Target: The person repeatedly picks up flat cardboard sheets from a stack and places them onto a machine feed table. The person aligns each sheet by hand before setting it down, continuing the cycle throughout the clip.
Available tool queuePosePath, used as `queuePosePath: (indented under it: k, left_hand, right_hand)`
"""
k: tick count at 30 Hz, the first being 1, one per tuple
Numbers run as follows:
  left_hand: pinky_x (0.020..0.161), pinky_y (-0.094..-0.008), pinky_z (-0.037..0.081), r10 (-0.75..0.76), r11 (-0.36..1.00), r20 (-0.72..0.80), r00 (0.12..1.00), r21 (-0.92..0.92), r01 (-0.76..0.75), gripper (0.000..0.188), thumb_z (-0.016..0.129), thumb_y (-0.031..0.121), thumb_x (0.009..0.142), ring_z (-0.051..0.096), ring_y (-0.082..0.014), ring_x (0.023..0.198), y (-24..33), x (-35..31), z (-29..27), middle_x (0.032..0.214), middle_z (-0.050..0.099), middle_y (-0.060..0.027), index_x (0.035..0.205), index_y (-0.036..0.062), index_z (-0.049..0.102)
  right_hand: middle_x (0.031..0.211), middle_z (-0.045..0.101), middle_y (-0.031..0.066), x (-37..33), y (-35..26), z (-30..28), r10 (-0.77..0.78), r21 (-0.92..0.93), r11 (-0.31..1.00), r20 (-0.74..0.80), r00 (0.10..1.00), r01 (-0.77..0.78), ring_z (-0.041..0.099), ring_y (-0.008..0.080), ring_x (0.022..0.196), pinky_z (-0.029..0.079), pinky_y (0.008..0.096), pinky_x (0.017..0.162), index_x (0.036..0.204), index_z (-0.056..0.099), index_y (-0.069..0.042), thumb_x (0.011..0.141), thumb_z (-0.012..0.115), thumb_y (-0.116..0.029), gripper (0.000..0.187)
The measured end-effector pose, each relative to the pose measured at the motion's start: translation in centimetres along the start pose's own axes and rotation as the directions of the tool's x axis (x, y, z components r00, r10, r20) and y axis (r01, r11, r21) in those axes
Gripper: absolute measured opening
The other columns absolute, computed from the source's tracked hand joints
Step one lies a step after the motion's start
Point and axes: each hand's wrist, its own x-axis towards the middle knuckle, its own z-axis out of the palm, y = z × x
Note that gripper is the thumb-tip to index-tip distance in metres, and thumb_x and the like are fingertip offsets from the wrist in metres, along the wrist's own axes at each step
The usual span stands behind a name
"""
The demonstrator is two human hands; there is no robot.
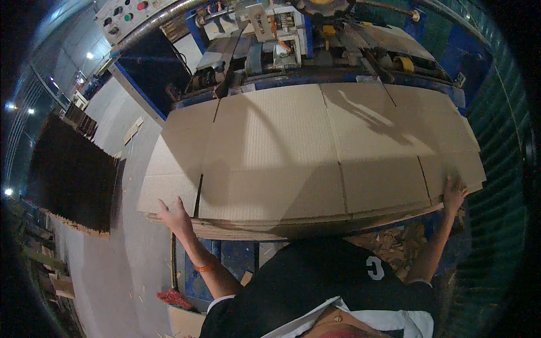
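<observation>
A large flat cardboard box blank (pixel 282 141) with slots and crease lines lies on top of a stack of similar sheets (pixel 253 228) in front of me. My left hand (pixel 179 221) is at the near left edge of the stack. Its fingers are stretched apart over the top sheet, and an orange band circles the wrist. At the near right corner, my right hand (pixel 454 194) touches the cardboard edge. Motion smears its fingers, so their grip does not show clearly.
A blue machine (pixel 282 53) with rollers and metal guides borders the stack's far edge. Its control panel (pixel 127 17) is at upper left. A tall stack of cardboard (pixel 73 169) stands on the left floor. Cardboard scraps (pixel 389 248) lie below at right, beside a green corrugated wall (pixel 501 169).
</observation>
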Motion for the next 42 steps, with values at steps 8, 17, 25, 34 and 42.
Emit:
queuePosePath:
  k: [8, 17, 25, 34, 42]
  left_hand:
    - [0.102, -0.0394, 0.028, 0.117, 0.618, -0.137, 0.984, -0.765, -0.180, 0.072, 0.059, 0.018, 0.084, 0.033, -0.0313, 0.126, 6.0, 2.3, -5.2, 0.140, 0.026, -0.0236, 0.140, 0.0005, 0.016]
    - [0.083, -0.0306, 0.042, 0.076, 0.484, 0.139, 0.987, -0.871, 0.086, 0.033, 0.054, 0.004, 0.082, 0.055, -0.0196, 0.089, 4.1, 5.6, -3.1, 0.105, 0.055, -0.0100, 0.113, -0.0013, 0.047]
    - [0.086, -0.0310, 0.041, 0.314, 0.748, 0.022, 0.949, -0.622, -0.233, 0.018, 0.051, 0.009, 0.087, 0.053, -0.0197, 0.095, -1.1, -2.5, -2.5, 0.101, 0.058, -0.0096, 0.100, -0.0031, 0.056]
    - [0.103, -0.0447, 0.030, 0.767, 0.307, 0.634, 0.100, -0.226, -0.924, 0.048, 0.050, 0.000, 0.076, 0.039, -0.0287, 0.125, 6.5, -8.4, 0.5, 0.134, 0.043, -0.0115, 0.122, 0.0124, 0.053]
    - [0.102, -0.0468, 0.030, 0.780, 0.274, 0.619, 0.091, -0.208, -0.939, 0.049, 0.050, 0.002, 0.078, 0.040, -0.0296, 0.124, 6.2, -8.0, 1.2, 0.134, 0.043, -0.0115, 0.126, 0.0140, 0.049]
  right_hand:
    - [0.127, 0.046, 0.0166, 1.5, -1.4, -0.5, 0.357, 0.956, 0.251, 0.055, 0.932, -0.153, 0.050, 0.0291, 0.110, 0.041, 0.0424, 0.091, 0.127, 0.045, -0.001, 0.086, 0.055, -0.025, 0.048]
    - [0.124, 0.049, 0.0132, 4.6, -2.6, -10.9, 0.275, 0.850, -0.511, 0.299, 0.914, -0.124, 0.049, 0.0251, 0.110, 0.038, 0.0361, 0.093, 0.127, 0.041, 0.002, 0.083, 0.056, -0.016, 0.050]
    - [0.113, 0.058, 0.0164, -12.3, -4.1, -21.1, 0.067, 0.820, 0.496, -0.364, 0.929, 0.286, 0.054, 0.0275, 0.105, 0.041, 0.0412, 0.091, 0.109, 0.056, 0.006, 0.080, 0.060, -0.009, 0.033]
    - [0.126, 0.052, 0.0033, -12.9, -10.7, -20.9, -0.918, 0.543, -0.004, -0.335, 0.212, 0.840, 0.047, 0.0251, 0.118, 0.036, 0.0428, 0.097, 0.114, 0.058, -0.019, 0.077, 0.061, -0.021, 0.038]
    - [0.130, 0.048, 0.0055, -11.6, -11.5, -20.5, -0.914, 0.472, -0.076, -0.386, 0.128, 0.878, 0.044, 0.0264, 0.121, 0.034, 0.0441, 0.099, 0.118, 0.055, -0.018, 0.075, 0.063, -0.022, 0.044]
